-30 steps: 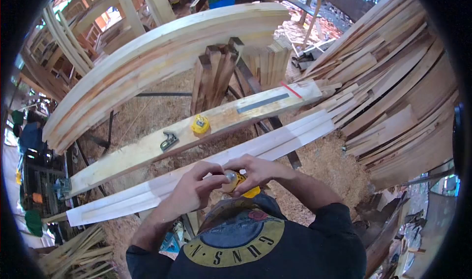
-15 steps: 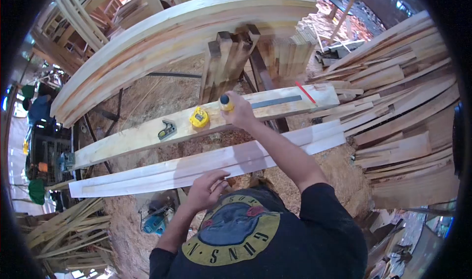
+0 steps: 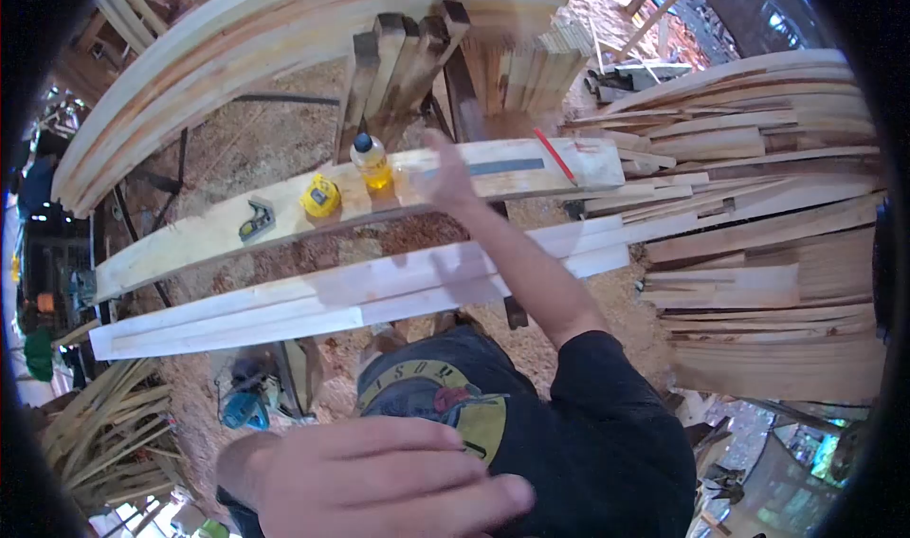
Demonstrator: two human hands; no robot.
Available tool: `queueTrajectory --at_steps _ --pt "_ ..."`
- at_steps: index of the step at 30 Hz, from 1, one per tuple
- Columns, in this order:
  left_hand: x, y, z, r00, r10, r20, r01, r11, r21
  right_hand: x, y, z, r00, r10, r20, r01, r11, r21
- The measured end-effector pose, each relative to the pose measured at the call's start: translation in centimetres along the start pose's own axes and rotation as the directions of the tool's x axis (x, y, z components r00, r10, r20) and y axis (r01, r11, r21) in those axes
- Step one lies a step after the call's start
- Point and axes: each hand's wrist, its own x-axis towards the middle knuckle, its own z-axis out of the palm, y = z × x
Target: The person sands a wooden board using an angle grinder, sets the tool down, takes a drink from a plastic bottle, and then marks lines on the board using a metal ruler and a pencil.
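Note:
My right hand [image 3: 444,180] is blurred by motion above the wooden beam [image 3: 180,249], fingers apart, just right of a bottle of yellow liquid [image 3: 377,173]. The dark-capped bottle stands upright on the beam. Left of it are a yellow tape measure [image 3: 320,197] and a small dark and silver tool [image 3: 256,219] of unclear kind. A flat grey metal strip [image 3: 512,166], like a ruler, and a red pencil [image 3: 555,157] lie toward the right end. My left hand [image 3: 379,481] is raised close to the camera with its fingers stretched out, holding nothing.
Long pale boards [image 3: 284,306] lie between me and the beam. Behind it rise large curved timbers [image 3: 246,54] and upright wooden blocks [image 3: 389,73]. Stacked planks [image 3: 749,291] fill the right side. A blue power tool [image 3: 245,409] and thin strips [image 3: 104,424] are at lower left.
My right hand has let go of the bottle, which now stands on the beam, and moved off to its right. My left hand has come up close to the camera. The view has shifted.

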Motion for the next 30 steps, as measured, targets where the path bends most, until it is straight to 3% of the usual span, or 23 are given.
queueTrajectory --at_steps 2,5,6,8,9,11,14,16,19,22,23,26,29,30 --pt "0.6 -0.8 2.8 0.98 0.106 -0.171 -0.105 0.994 0.015 -0.1 2.1 -4.7 0.984 0.149 -0.093 -0.159 0.981 -0.11" --pt "1.7 -1.3 5.9 0.965 0.019 -0.261 -0.051 0.992 -0.118 -0.6 8.8 -11.6 0.938 0.23 -0.26 -0.308 0.897 -0.316" --pt "1.6 -1.5 6.2 0.989 -0.054 -0.14 0.015 0.964 -0.266 -1.3 13.6 -13.2 0.949 0.079 -0.306 -0.181 0.93 -0.321" --pt "1.3 -1.9 6.7 0.974 -0.198 0.111 0.227 0.84 -0.492 -1.4 14.6 -17.7 0.973 0.138 -0.186 -0.221 0.795 -0.565" --pt "1.3 -2.9 6.9 0.952 -0.184 0.243 0.286 0.817 -0.502 -1.1 16.0 -19.0 0.975 0.153 -0.163 -0.223 0.705 -0.673" --pt "0.6 -4.8 7.8 0.893 -0.158 0.422 0.354 0.824 -0.442 -1.1 17.6 -20.1 0.946 0.306 -0.105 -0.279 0.609 -0.743" --pt "-3.6 -7.5 9.1 0.739 -0.444 0.507 0.597 0.78 -0.187 -0.7 18.2 -21.6 0.906 0.416 -0.075 -0.313 0.54 -0.782" --pt "-8.2 -9.6 9.6 0.602 -0.653 0.46 0.732 0.681 0.008 0.3 17.2 -21.6 0.872 0.489 -0.004 -0.307 0.541 -0.783" --pt "-18.1 -11.9 9.8 0.337 -0.899 0.278 0.888 0.402 0.223 0.9 16.0 -21.9 0.829 0.559 -0.004 -0.382 0.561 -0.735" --pt "-27.9 -12.0 9.0 0.124 -0.984 0.129 0.938 0.159 0.309 0.2 16.7 -20.7 0.914 0.393 -0.099 -0.347 0.632 -0.693" --pt "-30.7 -11.5 8.9 0.037 -0.996 0.075 0.948 0.059 0.312 0.3 16.2 -20.0 0.931 0.362 -0.046 -0.3 0.687 -0.662" --pt "-37.7 -9.4 8.6 -0.077 -0.997 -0.031 0.944 -0.083 0.319 0.0 10.7 -17.8 0.957 0.253 0.139 -0.149 0.846 -0.512" --pt "-41.2 -7.7 8.7 -0.112 -0.991 -0.075 0.903 -0.133 0.409 -0.1 13.5 -16.3 0.926 0.217 0.31 -0.018 0.843 -0.537" --pt "-43.7 -7.6 8.8 -0.025 -0.993 -0.117 0.883 -0.076 0.463 1.0 12.4 -16.8 0.846 0.296 0.444 0.037 0.798 -0.602"
